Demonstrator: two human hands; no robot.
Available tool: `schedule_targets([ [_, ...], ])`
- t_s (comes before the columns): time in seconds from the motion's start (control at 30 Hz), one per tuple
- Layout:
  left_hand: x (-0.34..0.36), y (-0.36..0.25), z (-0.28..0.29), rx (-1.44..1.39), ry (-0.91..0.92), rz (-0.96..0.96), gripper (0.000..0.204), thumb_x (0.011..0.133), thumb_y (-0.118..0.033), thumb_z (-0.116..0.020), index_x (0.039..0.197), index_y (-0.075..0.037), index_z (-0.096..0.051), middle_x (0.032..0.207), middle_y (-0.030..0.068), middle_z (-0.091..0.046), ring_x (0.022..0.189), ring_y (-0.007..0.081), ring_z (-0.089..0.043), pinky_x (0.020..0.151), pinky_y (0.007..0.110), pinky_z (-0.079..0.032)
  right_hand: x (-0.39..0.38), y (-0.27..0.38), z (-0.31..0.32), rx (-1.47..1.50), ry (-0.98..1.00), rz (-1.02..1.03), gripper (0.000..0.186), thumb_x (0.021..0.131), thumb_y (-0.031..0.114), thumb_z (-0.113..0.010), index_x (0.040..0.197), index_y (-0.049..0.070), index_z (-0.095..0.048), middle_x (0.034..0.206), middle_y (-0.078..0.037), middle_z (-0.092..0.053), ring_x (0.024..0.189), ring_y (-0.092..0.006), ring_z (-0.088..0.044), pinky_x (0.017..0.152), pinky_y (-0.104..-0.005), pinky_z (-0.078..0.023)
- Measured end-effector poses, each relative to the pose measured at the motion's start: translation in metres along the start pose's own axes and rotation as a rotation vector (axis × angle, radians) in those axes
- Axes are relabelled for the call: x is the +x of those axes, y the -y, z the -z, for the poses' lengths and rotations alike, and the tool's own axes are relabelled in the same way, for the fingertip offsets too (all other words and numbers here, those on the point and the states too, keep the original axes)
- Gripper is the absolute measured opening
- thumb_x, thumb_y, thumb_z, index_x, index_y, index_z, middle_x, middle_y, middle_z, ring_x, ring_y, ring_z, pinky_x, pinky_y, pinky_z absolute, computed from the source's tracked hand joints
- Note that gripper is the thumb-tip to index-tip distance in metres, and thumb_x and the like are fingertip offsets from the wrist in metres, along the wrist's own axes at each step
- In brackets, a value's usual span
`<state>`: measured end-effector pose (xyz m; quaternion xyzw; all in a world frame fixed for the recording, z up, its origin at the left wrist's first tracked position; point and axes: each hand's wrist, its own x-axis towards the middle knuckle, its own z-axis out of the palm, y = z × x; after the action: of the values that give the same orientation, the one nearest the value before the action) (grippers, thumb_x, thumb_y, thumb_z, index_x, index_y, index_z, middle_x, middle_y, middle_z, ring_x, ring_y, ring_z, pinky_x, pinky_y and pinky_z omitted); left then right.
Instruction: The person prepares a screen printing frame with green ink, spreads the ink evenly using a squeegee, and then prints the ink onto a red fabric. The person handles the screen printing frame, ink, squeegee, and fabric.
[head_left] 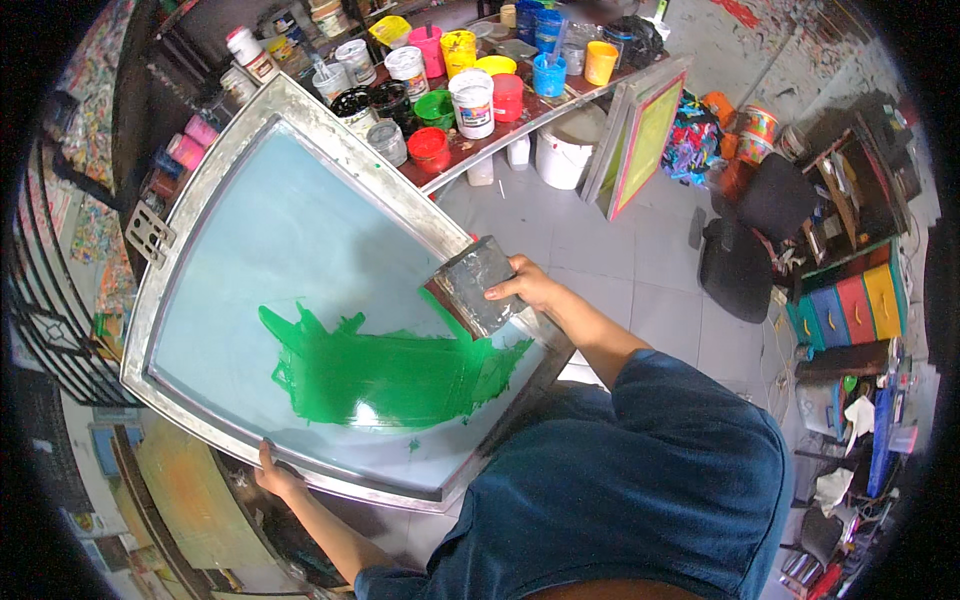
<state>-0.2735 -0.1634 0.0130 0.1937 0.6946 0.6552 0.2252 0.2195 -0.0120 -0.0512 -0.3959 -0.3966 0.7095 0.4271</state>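
Note:
A large metal-framed printing screen (375,173) with pale blue mesh lies tilted in front of me. Thick wet-looking green ink (370,380) spreads over the near part of the mesh, with ragged streaks at its left end. My right hand (528,285) grips a dark, ink-stained squeegee (474,280), thumb on its face. The tool's edge rests at the right end of the green, over the frame's right side. My left hand (274,475) is closed on the frame's near left edge, its thumb on top and the other fingers hidden beneath. A metal hinge plate (150,236) sits on the frame's left side.
Behind the screen, a table (455,165) carries several ink tubs, including a white tub (472,103) and a red one (429,150). A white bucket (566,150) and leaning framed screens (640,140) stand to its right. Farther right are a black chair (740,260) and coloured drawers (850,305).

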Motion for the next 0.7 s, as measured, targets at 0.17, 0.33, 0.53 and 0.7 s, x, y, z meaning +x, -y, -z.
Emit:
schedule_targets([
  [0.17,0.008,0.003,-0.006,-0.014,0.052,-0.033,0.036,0.068,-0.011,-0.061,0.098,0.009,-0.055,0.096,0.0137,-0.058,0.081,0.0238,-0.055,0.073,0.036,-0.045,-0.001,-0.001,0.001,-0.004,0.018,0.005,0.032,0.062,0.004,-0.073,0.091,-0.001,-0.062,0.083,-0.006,-0.064,0.074,-0.0155,-0.060,0.072,-0.0277,-0.047],
  [0.33,0.029,0.015,0.001,0.005,0.041,-0.025,0.038,0.066,-0.009,-0.060,0.099,0.010,-0.055,0.097,0.0141,-0.058,0.082,0.0241,-0.055,0.074,0.036,-0.044,-0.010,0.012,-0.010,0.101,0.029,0.073,0.032,0.062,0.005,-0.073,0.092,-0.001,-0.062,0.085,-0.007,-0.064,0.076,-0.0168,-0.060,0.074,-0.0286,-0.047],
  [0.53,0.023,0.022,-0.001,-0.065,0.084,-0.075,0.039,0.062,-0.005,-0.058,0.097,0.011,-0.056,0.096,0.0138,-0.059,0.082,0.0234,-0.054,0.076,0.036,-0.043,-0.020,0.044,-0.015,0.162,0.057,0.139,0.037,0.062,0.005,-0.072,0.097,-0.001,-0.059,0.090,-0.008,-0.063,0.081,-0.0181,-0.060,0.076,-0.0304,-0.047],
  [0.7,0.030,0.058,0.010,-0.056,0.094,-0.095,0.040,0.057,-0.006,-0.057,0.093,0.011,-0.057,0.091,0.0117,-0.059,0.078,0.0215,-0.054,0.075,0.034,-0.043,-0.029,0.068,-0.023,0.144,0.065,0.223,0.035,0.064,0.006,-0.074,0.095,-0.001,-0.060,0.088,-0.007,-0.063,0.079,-0.0171,-0.059,0.075,-0.0299,-0.047],
])
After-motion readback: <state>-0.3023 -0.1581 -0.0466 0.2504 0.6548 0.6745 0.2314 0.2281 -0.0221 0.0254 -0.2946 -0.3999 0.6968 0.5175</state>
